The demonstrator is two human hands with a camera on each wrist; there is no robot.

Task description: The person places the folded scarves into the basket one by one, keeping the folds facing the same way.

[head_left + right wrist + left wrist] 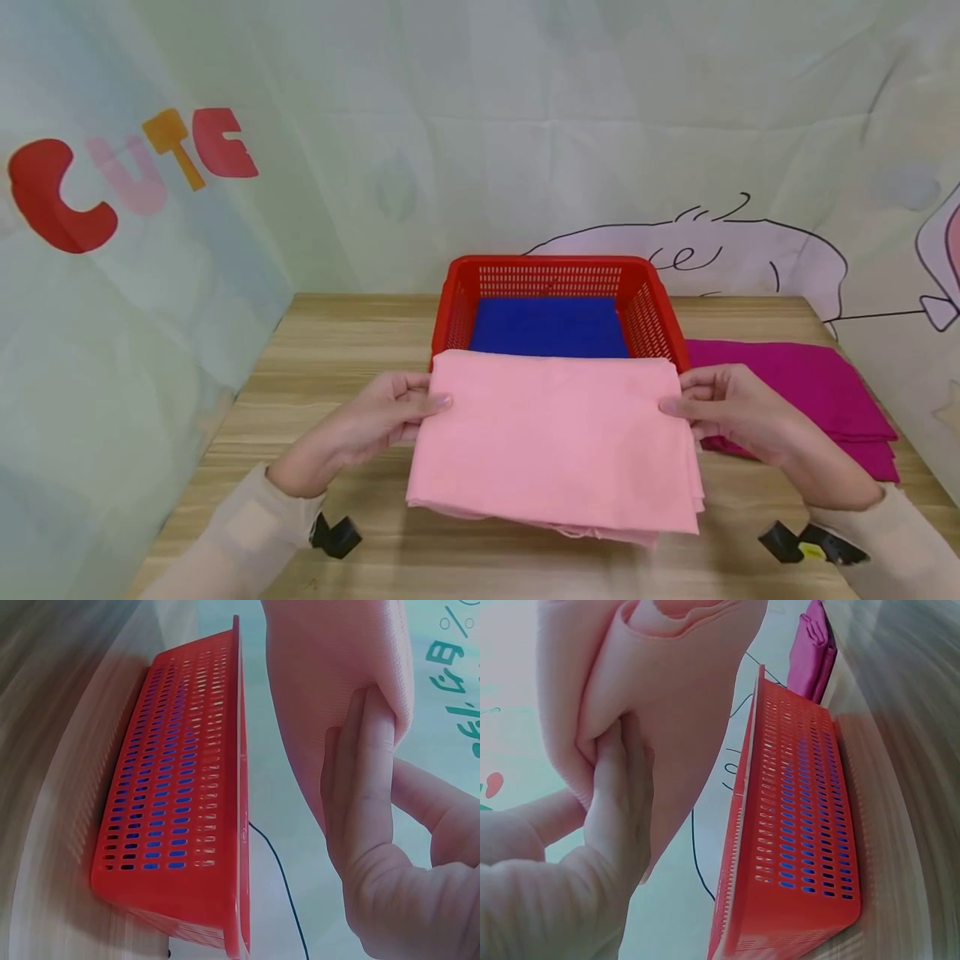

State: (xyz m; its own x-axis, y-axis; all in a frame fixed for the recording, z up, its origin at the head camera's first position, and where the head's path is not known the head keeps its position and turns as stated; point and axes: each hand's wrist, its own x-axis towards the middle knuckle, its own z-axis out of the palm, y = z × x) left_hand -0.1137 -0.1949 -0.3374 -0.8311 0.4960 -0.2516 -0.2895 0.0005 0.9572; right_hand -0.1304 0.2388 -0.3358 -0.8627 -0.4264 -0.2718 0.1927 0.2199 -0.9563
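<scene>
A folded pink cloth (555, 442) is held up in front of the basket, its layered lower edge hanging toward me. My left hand (382, 417) pinches its left side, thumb on the front and fingers behind. At the opposite side my right hand (738, 408) pinches it the same way. Both wrist views show the fingers tucked against the cloth's folds, off the table. Behind the cloth stands a red plastic basket (652, 312) with slotted walls. Inside lies a flat blue cloth (551, 325), its near part hidden by the pink one.
A folded magenta cloth (795, 387) lies on the wooden table (337, 342) to the right of the basket, partly behind my right hand. A printed curtain (480, 150) hangs along the table's back and left side.
</scene>
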